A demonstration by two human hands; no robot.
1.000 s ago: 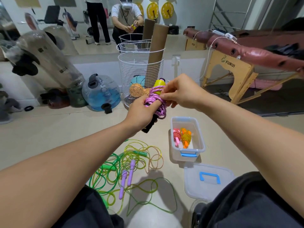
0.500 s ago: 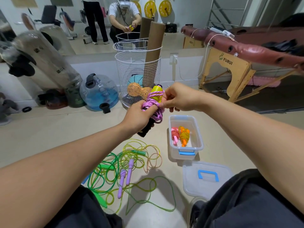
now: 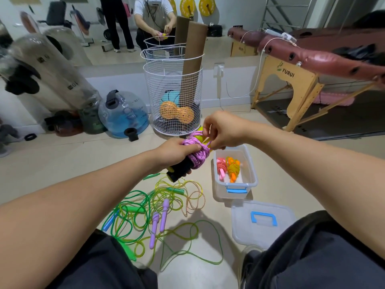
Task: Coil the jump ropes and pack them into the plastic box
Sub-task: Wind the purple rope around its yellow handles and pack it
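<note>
My left hand (image 3: 174,150) grips a purple braided jump rope (image 3: 196,156) wound round its black and yellow handles, held above the floor. My right hand (image 3: 221,130) pinches the rope's top loop beside the yellow handle end (image 3: 200,137). Just right of the bundle, a clear plastic box (image 3: 249,163) with blue latches stands on the floor, holding a coiled pink rope (image 3: 221,167) and a coiled orange rope (image 3: 233,168). Loose green, yellow and purple-handled ropes (image 3: 155,207) lie tangled on the floor below my hands.
The box's lid (image 3: 263,223) with a blue handle lies by my right knee. A white wire basket (image 3: 173,97) with cardboard tubes stands ahead. A blue water bag (image 3: 123,114) sits to its left, a wooden-legged massage table (image 3: 295,84) to the right. A mirror reflects people.
Both hands and the purple bundle have come lower and nearer the box. My right hand has shifted onto the top loop of the rope.
</note>
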